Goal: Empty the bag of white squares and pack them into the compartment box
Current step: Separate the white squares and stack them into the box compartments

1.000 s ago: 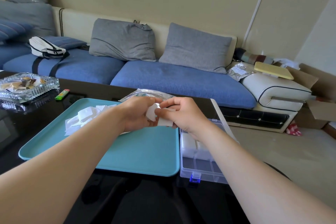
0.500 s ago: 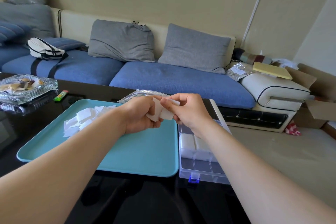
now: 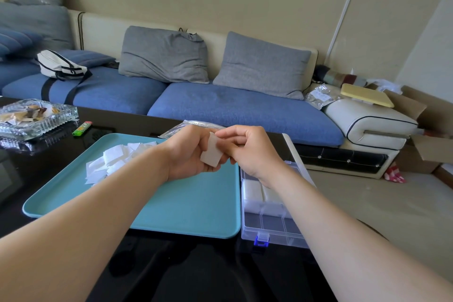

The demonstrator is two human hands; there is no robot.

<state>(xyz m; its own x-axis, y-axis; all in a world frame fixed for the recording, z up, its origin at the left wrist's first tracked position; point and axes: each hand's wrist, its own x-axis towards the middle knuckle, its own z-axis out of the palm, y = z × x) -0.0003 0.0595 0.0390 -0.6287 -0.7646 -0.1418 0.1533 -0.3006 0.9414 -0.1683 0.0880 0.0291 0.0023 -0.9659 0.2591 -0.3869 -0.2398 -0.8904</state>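
Observation:
My left hand (image 3: pixel 187 152) grips a small stack of white squares (image 3: pixel 212 153) above the right part of the teal tray (image 3: pixel 186 206). My right hand (image 3: pixel 250 148) pinches the stack's top edge with fingertips. A loose pile of white squares (image 3: pixel 110 160) lies on the tray's far left. The clear compartment box (image 3: pixel 267 225) stands open right of the tray, with white squares (image 3: pixel 255 191) filling its far compartments and its near compartments bare. The clear plastic bag (image 3: pixel 180 127) lies behind my hands, mostly hidden.
A glass ashtray (image 3: pixel 36 117) and a green lighter (image 3: pixel 82 128) sit at the far left of the black glass table (image 3: pixel 196 272). The blue sofa (image 3: pixel 232 105) runs behind the table. The box lid (image 3: pixel 294 152) stands up behind the box.
Both hands have risen slightly with the stack. The squares now stand more upright in my left hand, and my right fingers have shifted to the top edge.

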